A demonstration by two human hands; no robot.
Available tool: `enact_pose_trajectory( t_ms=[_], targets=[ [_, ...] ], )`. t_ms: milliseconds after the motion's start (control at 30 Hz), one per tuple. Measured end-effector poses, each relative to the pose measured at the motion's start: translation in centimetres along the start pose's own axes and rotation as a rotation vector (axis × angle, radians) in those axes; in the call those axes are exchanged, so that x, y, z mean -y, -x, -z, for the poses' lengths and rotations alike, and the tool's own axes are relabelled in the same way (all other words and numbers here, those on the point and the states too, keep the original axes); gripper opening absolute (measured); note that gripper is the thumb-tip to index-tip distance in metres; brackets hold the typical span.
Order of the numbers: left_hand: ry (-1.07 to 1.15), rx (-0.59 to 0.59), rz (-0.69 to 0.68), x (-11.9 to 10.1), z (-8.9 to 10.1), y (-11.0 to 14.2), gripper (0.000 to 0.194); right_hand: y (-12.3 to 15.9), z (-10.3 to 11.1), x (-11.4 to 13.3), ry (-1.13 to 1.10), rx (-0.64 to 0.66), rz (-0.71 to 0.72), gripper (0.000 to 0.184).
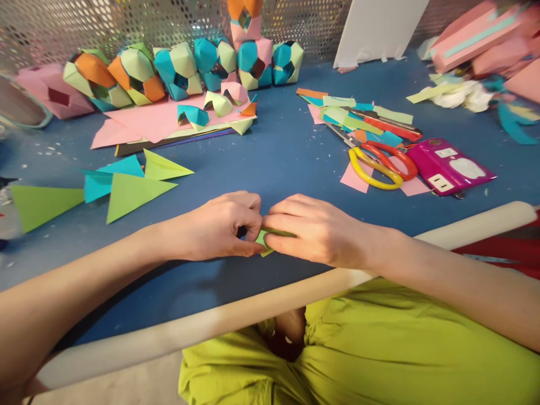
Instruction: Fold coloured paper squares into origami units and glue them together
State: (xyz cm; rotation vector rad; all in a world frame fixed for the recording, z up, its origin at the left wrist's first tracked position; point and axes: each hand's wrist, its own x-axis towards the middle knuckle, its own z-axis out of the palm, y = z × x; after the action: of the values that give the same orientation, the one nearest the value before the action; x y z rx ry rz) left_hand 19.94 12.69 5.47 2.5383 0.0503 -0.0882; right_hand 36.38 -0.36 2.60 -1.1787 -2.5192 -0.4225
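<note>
Head view: both hands closed on a small green paper piece (264, 242), low over the blue tabletop (261, 163), near its front edge.
Your left hand (223, 228) pinches its left end, thumb against curled index; your right hand (320, 230) has fingers nearly together, gripping the other end, probably to steady so small a fold. Green paper triangle (137, 197) lies leftward, apparently within easy reach; scissors (375, 177) sit right, handles towards you, likely parked clear of your fingers.

Green paper (260, 238), blue table (270, 152), yellow and red scissor handles (379, 179), magenta outlet block (436, 160)
</note>
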Motion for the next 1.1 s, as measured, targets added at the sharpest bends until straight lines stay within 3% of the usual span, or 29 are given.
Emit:
enact_pose_trajectory(
  t_ms=[467, 633, 900, 1000, 1100],
  targets=[
    [-0.030, 0.021, 0.025, -0.3, 0.1, -0.1, 0.015, 0.1, 0.3, -0.1, -0.057, 0.096, -0.040, 0.034],
    [-0.140, -0.008, 0.091, -0.5, 0.0, 0.0, 0.025, 0.9, 1.6, -0.6, -0.116, 0.165, -0.077, 0.031],
    [-0.354, -0.093, 0.017, -1.1, -0.3, 0.6, 0.027, 2.5, 4.3, -0.4, -0.059, 0.319, -0.194, 0.025],
    [-0.423, -0.105, -0.012, -1.6, -0.4, 0.7, 0.022, 2.2, 4.8, -0.1, -0.090, 0.309, -0.224, 0.025],
    [-0.468, -0.104, -0.051, -2.1, -0.7, 0.7, 0.015, 1.7, 4.7, 0.3, -0.157, 0.213, -0.268, 0.024]
  ],
)
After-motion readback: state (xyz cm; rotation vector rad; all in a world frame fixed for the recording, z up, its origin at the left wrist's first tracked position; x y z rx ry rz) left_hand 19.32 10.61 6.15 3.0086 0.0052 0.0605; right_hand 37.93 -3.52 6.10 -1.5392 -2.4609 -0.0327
